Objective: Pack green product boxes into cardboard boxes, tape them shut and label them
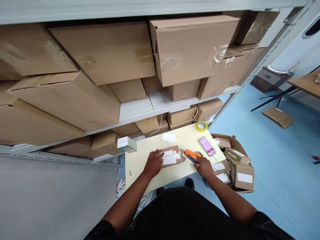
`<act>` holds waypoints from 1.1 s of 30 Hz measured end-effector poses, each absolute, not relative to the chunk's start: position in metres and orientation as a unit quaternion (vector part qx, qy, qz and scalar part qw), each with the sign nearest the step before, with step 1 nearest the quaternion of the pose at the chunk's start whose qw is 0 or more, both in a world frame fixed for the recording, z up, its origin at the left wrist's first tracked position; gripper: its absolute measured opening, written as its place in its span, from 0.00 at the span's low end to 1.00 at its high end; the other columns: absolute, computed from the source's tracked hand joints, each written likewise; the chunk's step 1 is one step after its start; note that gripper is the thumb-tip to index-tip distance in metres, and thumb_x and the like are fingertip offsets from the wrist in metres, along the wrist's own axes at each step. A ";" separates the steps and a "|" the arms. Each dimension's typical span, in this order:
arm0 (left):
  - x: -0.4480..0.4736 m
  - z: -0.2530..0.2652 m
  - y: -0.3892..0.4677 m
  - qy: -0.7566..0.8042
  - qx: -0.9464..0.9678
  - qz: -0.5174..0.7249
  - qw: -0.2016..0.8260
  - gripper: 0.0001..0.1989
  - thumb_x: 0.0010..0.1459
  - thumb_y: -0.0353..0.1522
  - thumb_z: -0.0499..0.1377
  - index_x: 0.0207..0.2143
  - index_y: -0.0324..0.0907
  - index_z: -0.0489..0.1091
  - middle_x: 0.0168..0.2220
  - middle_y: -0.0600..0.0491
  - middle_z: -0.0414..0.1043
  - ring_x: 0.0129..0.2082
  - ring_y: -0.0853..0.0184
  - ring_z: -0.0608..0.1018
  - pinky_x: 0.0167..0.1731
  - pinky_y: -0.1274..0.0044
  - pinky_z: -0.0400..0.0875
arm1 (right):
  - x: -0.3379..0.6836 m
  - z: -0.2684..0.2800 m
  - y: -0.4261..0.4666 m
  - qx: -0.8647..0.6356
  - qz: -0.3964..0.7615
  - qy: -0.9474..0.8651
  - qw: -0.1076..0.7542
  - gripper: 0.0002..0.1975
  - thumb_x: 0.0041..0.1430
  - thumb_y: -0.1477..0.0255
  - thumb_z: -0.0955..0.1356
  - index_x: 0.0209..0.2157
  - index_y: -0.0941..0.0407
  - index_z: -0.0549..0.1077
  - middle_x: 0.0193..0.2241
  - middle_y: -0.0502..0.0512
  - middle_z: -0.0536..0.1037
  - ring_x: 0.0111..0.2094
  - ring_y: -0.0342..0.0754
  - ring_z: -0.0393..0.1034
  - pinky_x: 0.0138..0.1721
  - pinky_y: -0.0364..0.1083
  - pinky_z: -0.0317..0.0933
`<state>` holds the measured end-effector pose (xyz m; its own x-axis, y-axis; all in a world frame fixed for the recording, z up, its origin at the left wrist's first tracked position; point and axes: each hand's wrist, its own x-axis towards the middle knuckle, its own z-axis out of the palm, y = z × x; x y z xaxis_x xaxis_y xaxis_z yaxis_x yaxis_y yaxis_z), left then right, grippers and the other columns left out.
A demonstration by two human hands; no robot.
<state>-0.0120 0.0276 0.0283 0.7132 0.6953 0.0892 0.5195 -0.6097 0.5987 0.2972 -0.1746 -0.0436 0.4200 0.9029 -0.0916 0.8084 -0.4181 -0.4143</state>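
Observation:
On the pale yellow table (140, 175), a small flat cardboard box (179, 158) lies with a white label and a strip of clear tape on it. My left hand (153, 164) is over the left end of this box, its fingers bent around that end. To the right of the box, my right hand (205, 167) is closed on the near end of an orange tape dispenser (192, 155). The dispenser's tip is beside the box's right end flap; whether they touch I cannot tell. The fingers' undersides are hidden.
A white slip (169, 137), a green-and-white carton (127, 144), a yellow tape roll (201, 126) and a blurred pink phone (207, 146) lie on the table. Shelves with large cardboard boxes (192, 50) rise behind. At right, a big open carton (238, 144) holds labelled parcels.

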 end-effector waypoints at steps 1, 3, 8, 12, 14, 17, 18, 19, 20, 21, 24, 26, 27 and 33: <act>-0.013 0.023 0.025 0.344 0.882 0.157 0.282 0.20 0.66 0.35 0.56 0.58 0.48 0.74 0.65 0.46 0.70 0.69 0.49 0.64 0.72 0.50 0.45 | 0.296 -0.050 -0.173 -0.829 0.155 -0.519 0.137 0.18 0.59 0.66 0.70 0.51 0.51 0.76 0.47 0.63 0.80 0.53 0.63 0.71 0.54 0.60 0.63; -0.015 0.015 0.022 0.347 0.880 0.159 0.283 0.20 0.66 0.35 0.56 0.59 0.48 0.73 0.66 0.46 0.68 0.70 0.49 0.63 0.72 0.51 0.44 | 0.293 -0.061 -0.168 -0.833 0.155 -0.520 0.105 0.17 0.58 0.65 0.71 0.49 0.51 0.76 0.44 0.63 0.81 0.53 0.63 0.71 0.53 0.60 0.61; -0.016 0.009 0.019 0.351 0.882 0.154 0.275 0.20 0.67 0.34 0.54 0.60 0.48 0.72 0.67 0.46 0.66 0.71 0.50 0.62 0.73 0.52 0.42 | 0.288 -0.074 -0.155 -0.848 0.134 -0.505 0.090 0.11 0.60 0.65 0.70 0.44 0.52 0.76 0.38 0.65 0.82 0.54 0.65 0.69 0.52 0.63 0.57; -0.016 0.009 0.017 0.347 0.874 0.172 0.293 0.20 0.67 0.33 0.54 0.59 0.48 0.72 0.67 0.46 0.67 0.71 0.51 0.61 0.73 0.52 0.41 | 0.296 -0.064 -0.147 -0.872 0.171 -0.444 0.110 0.08 0.60 0.66 0.69 0.37 0.54 0.78 0.36 0.65 0.81 0.52 0.67 0.71 0.52 0.63 0.59; -0.017 0.009 0.017 0.347 0.869 0.183 0.302 0.19 0.67 0.33 0.55 0.58 0.48 0.73 0.67 0.46 0.67 0.71 0.51 0.61 0.73 0.51 0.40 | 0.302 -0.053 -0.149 -0.870 0.226 -0.405 0.166 0.11 0.60 0.62 0.68 0.36 0.55 0.78 0.33 0.62 0.80 0.44 0.63 0.75 0.47 0.59 0.63; -0.018 0.008 0.017 0.340 0.866 0.198 0.310 0.18 0.66 0.33 0.55 0.57 0.48 0.73 0.66 0.46 0.67 0.71 0.50 0.61 0.73 0.51 0.40 | 0.309 -0.027 -0.157 -0.825 0.335 -0.332 0.312 0.18 0.60 0.54 0.66 0.36 0.54 0.77 0.28 0.55 0.79 0.33 0.57 0.75 0.37 0.53 0.67; -0.018 0.007 0.017 0.336 0.866 0.201 0.311 0.18 0.66 0.33 0.55 0.56 0.48 0.73 0.65 0.46 0.68 0.70 0.49 0.61 0.72 0.50 0.41 | 0.309 -0.016 -0.159 -0.802 0.363 -0.310 0.359 0.19 0.60 0.53 0.66 0.36 0.54 0.77 0.28 0.54 0.80 0.32 0.56 0.75 0.36 0.51 0.68; -0.018 0.006 0.016 0.334 0.867 0.203 0.311 0.18 0.66 0.32 0.56 0.56 0.48 0.74 0.64 0.45 0.68 0.69 0.48 0.62 0.72 0.50 0.42 | 0.308 -0.005 -0.159 -0.779 0.383 -0.292 0.400 0.19 0.59 0.52 0.67 0.36 0.55 0.77 0.29 0.53 0.80 0.32 0.55 0.74 0.36 0.50 0.68; -0.017 0.005 0.016 0.333 0.868 0.202 0.309 0.17 0.65 0.32 0.56 0.55 0.47 0.74 0.63 0.44 0.70 0.68 0.48 0.64 0.71 0.50 0.45 | 0.305 0.007 -0.157 -0.757 0.399 -0.283 0.433 0.20 0.59 0.52 0.68 0.37 0.55 0.77 0.31 0.53 0.81 0.33 0.54 0.74 0.37 0.50 0.68; -0.016 0.004 0.015 0.333 0.869 0.199 0.306 0.17 0.65 0.31 0.56 0.54 0.47 0.75 0.61 0.44 0.71 0.66 0.47 0.66 0.70 0.49 0.48 | 0.301 0.018 -0.152 -0.736 0.412 -0.282 0.457 0.20 0.58 0.52 0.70 0.38 0.55 0.77 0.32 0.54 0.81 0.34 0.53 0.74 0.38 0.49 0.68; -0.012 0.003 0.013 0.327 0.879 0.180 0.296 0.17 0.65 0.28 0.54 0.52 0.46 0.76 0.55 0.43 0.75 0.59 0.49 0.71 0.64 0.52 0.59 | 0.279 0.046 -0.126 -0.692 0.442 -0.315 0.476 0.24 0.54 0.49 0.73 0.37 0.57 0.78 0.31 0.54 0.81 0.33 0.51 0.72 0.36 0.47 0.66; -0.010 0.005 0.014 0.323 0.881 0.177 0.297 0.17 0.63 0.26 0.54 0.50 0.44 0.78 0.52 0.43 0.76 0.56 0.51 0.73 0.61 0.54 0.63 | 0.261 0.055 -0.103 -0.680 0.463 -0.346 0.452 0.25 0.51 0.48 0.75 0.33 0.57 0.77 0.27 0.52 0.78 0.29 0.49 0.69 0.32 0.45 0.63; -0.009 0.007 0.016 0.323 0.878 0.181 0.305 0.16 0.62 0.26 0.54 0.48 0.44 0.78 0.50 0.44 0.77 0.55 0.52 0.73 0.59 0.55 0.64 | 0.253 0.057 -0.093 -0.674 0.474 -0.359 0.437 0.25 0.49 0.48 0.75 0.31 0.57 0.76 0.25 0.50 0.76 0.28 0.47 0.68 0.30 0.44 0.62; -0.008 0.029 0.040 0.380 0.691 0.238 0.566 0.19 0.68 0.40 0.51 0.47 0.42 0.78 0.46 0.46 0.80 0.48 0.58 0.78 0.52 0.64 0.71 | 0.234 0.052 -0.060 -0.654 0.509 -0.413 0.378 0.24 0.48 0.49 0.77 0.28 0.57 0.75 0.22 0.47 0.73 0.26 0.44 0.65 0.28 0.43 0.59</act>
<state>-0.0078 0.0395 0.0291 0.5977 0.7952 -0.1019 0.2564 -0.0691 0.9641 0.2341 -0.0598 0.0519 0.1421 0.9245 -0.3538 0.1554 -0.3738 -0.9144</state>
